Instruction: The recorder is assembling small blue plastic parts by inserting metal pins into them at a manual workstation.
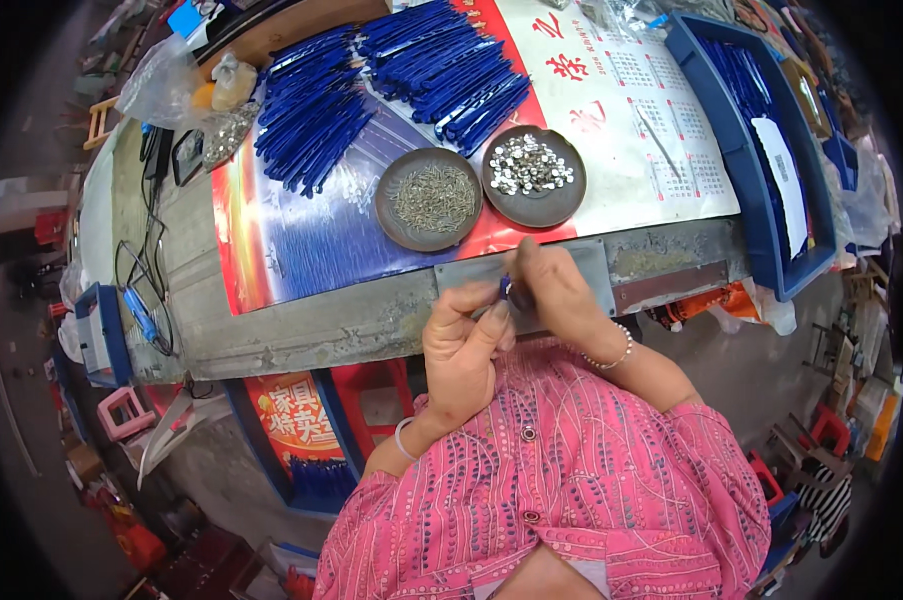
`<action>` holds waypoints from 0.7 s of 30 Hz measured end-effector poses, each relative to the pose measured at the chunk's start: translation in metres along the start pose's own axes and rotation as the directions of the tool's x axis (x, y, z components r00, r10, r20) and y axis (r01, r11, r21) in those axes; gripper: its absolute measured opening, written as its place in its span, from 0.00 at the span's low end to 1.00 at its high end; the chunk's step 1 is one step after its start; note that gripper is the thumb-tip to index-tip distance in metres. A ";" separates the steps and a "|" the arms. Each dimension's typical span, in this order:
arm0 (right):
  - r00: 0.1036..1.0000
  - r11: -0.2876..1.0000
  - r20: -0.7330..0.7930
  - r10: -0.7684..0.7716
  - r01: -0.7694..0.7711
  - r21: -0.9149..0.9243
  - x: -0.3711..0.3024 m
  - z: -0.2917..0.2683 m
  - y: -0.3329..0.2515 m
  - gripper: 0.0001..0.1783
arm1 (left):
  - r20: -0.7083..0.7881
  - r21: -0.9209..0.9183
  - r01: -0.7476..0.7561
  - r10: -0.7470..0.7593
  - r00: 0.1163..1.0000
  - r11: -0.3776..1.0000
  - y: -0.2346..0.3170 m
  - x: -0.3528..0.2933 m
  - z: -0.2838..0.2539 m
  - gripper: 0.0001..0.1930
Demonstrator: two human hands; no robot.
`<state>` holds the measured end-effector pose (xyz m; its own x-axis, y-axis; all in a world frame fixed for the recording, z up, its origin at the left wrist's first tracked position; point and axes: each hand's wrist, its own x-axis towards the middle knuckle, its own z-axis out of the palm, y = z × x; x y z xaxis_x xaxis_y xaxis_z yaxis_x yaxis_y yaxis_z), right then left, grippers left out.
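My left hand [461, 345] and my right hand [551, 295] meet over the front edge of the workbench [301, 325], both pinching one small blue part [506, 287] with a shiny metal bit at its tip. Just beyond the hands lies a grey metal plate [591, 262]. Farther back stand two round dark dishes: the left dish [428, 198] holds thin metal pins, the right dish [533, 175] holds shiny round metal pieces.
Piles of blue strips [391, 80] cover a poster and a calendar sheet at the back. A blue tray [761, 150] with more blue strips stands at the right. Cables and a blue tool [141, 315] lie at the left, plastic bags [171, 85] at the back left.
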<state>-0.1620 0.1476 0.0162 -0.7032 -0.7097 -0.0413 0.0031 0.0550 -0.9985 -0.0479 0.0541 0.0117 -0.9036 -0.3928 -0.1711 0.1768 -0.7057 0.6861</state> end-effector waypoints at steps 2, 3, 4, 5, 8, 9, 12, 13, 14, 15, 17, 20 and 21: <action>0.984 0.961 0.023 0.178 -0.179 0.212 -0.004 0.004 0.000 0.18 | -0.028 -0.002 -0.014 0.014 0.999 1.000 -0.002 -0.003 0.001 0.09; 0.999 0.997 -0.018 -0.039 0.037 -0.068 -0.012 0.010 -0.007 0.19 | -0.096 0.017 -0.012 0.013 0.995 1.000 -0.001 -0.004 0.004 0.09; 0.967 0.908 0.006 -0.254 0.240 -0.344 -0.019 0.015 -0.011 0.21 | -0.167 0.036 -0.009 0.015 0.986 0.999 0.000 -0.008 0.006 0.09; 0.972 0.933 0.035 -0.231 0.231 -0.276 -0.018 0.016 -0.001 0.21 | -0.171 0.037 -0.006 0.012 0.985 0.999 -0.003 -0.010 0.002 0.09; 0.980 0.953 0.034 0.198 -0.201 0.226 -0.008 0.004 0.014 0.18 | -0.031 -0.033 -0.023 0.022 0.999 0.999 -0.012 -0.008 -0.010 0.09; 0.995 1.000 -0.097 -0.007 0.007 0.000 -0.013 0.005 0.017 0.18 | -0.043 -0.025 -0.021 0.020 0.999 0.999 -0.013 -0.011 -0.010 0.09; 0.972 0.924 0.032 -0.232 0.231 -0.305 -0.029 0.016 -0.005 0.21 | -0.102 0.079 -0.035 0.043 0.994 0.996 -0.015 -0.020 -0.006 0.09; 0.993 0.992 0.114 -0.010 0.025 -0.125 -0.027 0.013 -0.007 0.19 | -0.073 0.052 -0.055 0.058 0.996 0.997 -0.016 -0.020 -0.007 0.09; 0.993 0.992 0.117 -0.011 0.026 -0.124 -0.027 0.011 0.000 0.19 | -0.044 0.025 -0.074 0.075 0.996 0.997 -0.016 -0.020 -0.008 0.09; 0.996 0.996 0.043 0.077 -0.079 0.037 -0.028 0.009 0.009 0.18 | -0.013 -0.021 -0.063 0.062 0.998 0.998 -0.019 -0.023 -0.011 0.09; 0.994 0.995 -0.050 -0.096 0.095 -0.012 -0.031 0.012 0.011 0.17 | -0.061 0.022 -0.068 0.069 0.996 0.997 -0.022 -0.025 -0.010 0.09; 0.983 0.953 0.079 -0.166 0.180 -0.244 -0.039 0.017 0.009 0.16 | -0.160 0.114 -0.053 0.071 0.985 0.992 -0.024 -0.032 -0.009 0.09; 0.984 0.955 0.080 -0.161 0.176 -0.240 -0.041 0.014 0.012 0.16 | -0.101 0.022 -0.013 0.015 0.995 1.000 -0.025 -0.033 -0.011 0.09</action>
<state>-0.1233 0.1672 0.0051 -0.6354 -0.7633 0.1170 -0.2912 0.0966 -0.9518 -0.0184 0.0784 -0.0073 -0.8568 -0.4609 -0.2311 0.1801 -0.6875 0.7036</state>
